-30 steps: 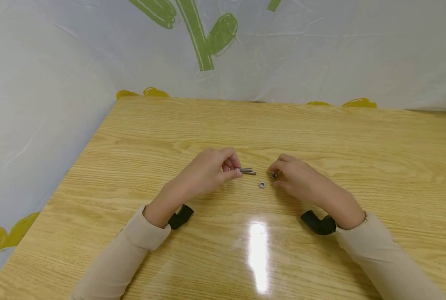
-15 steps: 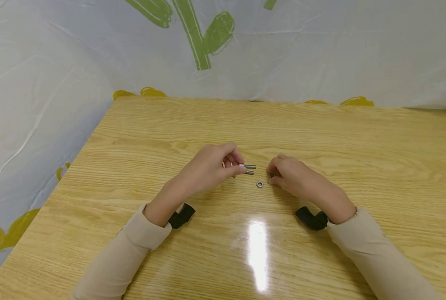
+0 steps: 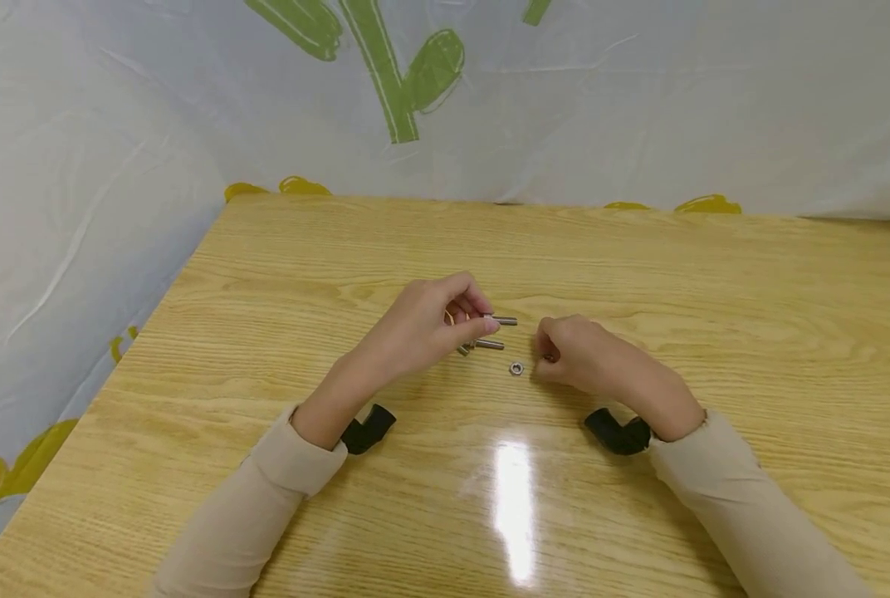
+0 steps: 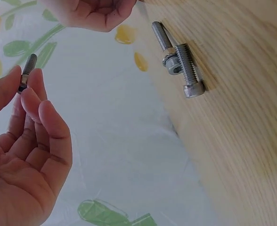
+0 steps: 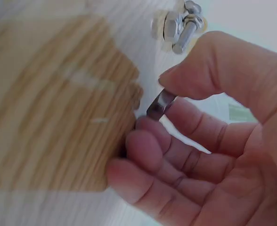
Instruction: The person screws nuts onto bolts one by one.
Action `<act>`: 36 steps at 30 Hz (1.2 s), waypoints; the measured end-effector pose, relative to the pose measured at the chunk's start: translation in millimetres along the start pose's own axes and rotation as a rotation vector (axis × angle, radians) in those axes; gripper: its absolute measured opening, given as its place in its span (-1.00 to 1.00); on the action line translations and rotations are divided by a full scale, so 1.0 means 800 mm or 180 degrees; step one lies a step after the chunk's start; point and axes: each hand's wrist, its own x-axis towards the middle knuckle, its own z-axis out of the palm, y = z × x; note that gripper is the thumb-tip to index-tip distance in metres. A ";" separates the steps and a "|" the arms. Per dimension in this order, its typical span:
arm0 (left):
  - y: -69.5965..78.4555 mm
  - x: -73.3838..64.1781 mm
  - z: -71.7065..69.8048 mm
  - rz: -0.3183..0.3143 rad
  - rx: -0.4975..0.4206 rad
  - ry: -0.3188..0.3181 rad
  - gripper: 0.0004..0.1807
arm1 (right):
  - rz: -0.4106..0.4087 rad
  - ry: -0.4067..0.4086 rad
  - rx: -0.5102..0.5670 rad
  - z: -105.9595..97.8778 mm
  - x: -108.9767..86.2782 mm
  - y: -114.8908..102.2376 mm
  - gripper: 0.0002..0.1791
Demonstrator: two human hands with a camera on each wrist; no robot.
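Now, left hand (image 3: 424, 330) pinching a bolt (image 4: 30, 64), right hand (image 3: 583, 355) gripping a nut (image 5: 160, 104), fingers curled.

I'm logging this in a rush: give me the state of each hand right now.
Left hand: closed, pinching a metal bolt.
Right hand: closed, pinching a metal nut.

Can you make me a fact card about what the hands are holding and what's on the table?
Left hand: pinching a bolt
Right hand: pinching a nut, seen edge-on
Lying on the table: two bolts and a loose nut
Where the loose nut is: between the two hands
Table: wood-patterned, shiny
Sleeves: beige
Behind: pale sheet with green and yellow shapes
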 end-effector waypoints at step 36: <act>0.025 -0.013 0.011 0.0196 -0.0774 0.0467 -0.86 | -0.0179 0.1113 0.3249 -0.027 -0.059 -0.040 -0.72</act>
